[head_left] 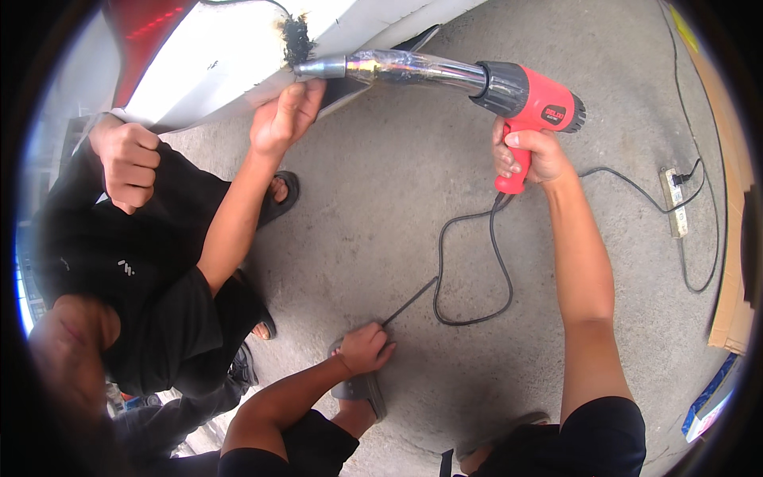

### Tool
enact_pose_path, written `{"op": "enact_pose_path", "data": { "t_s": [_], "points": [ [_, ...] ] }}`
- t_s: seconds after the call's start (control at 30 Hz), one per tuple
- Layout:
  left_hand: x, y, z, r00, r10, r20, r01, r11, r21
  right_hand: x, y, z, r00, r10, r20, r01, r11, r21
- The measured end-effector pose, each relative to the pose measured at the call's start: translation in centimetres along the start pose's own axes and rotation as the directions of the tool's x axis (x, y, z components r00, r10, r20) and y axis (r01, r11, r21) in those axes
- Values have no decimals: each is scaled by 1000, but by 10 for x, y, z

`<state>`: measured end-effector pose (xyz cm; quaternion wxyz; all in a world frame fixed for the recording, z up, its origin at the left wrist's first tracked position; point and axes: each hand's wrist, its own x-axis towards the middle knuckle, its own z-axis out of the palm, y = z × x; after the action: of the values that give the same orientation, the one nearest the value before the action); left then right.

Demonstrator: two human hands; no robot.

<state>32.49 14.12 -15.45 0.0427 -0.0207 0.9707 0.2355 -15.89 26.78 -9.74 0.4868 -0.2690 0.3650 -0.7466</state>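
Observation:
My right hand [531, 151] is closed around the handle of a red and black heat gun [547, 99]. A long shiny metal tube [425, 71] extends the gun to the left and ends in a tapered nozzle [322, 67]. The nozzle tip is at a charred black patch [297, 41] on the edge of a white vehicle body panel [214, 67]. Low in the view, my left hand [366, 348] is closed on a thin dark rod [411, 300], above a shoe. A co-worker's hand [288, 118] is at the panel edge just under the nozzle.
A co-worker in a black shirt [151, 302] is at the left, the other hand [131, 165] in a fist. The gun's black cord [494, 238] loops over the concrete floor [381, 199]. A white power strip [674, 203] and cardboard [733, 310] lie at the right.

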Motion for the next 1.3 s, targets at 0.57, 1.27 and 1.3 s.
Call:
{"op": "enact_pose_path", "data": {
  "t_s": [0.57, 1.27, 1.3],
  "points": [
    [2, 2, -3, 1000, -10, 0, 10, 1000, 14, -13, -6, -1, 999, -28, -18, 28, 999, 30],
    [1, 3, -4, 1000, -20, 1, 20, 1000, 3, -25, -6, 9, 1000, -31, 5, 31, 998, 62],
    [1, 4, -4, 1000, -15, -8, 15, 1000, 12, -26, -6, 9, 1000, -21, -4, 21, 999, 49]
  ]
}}
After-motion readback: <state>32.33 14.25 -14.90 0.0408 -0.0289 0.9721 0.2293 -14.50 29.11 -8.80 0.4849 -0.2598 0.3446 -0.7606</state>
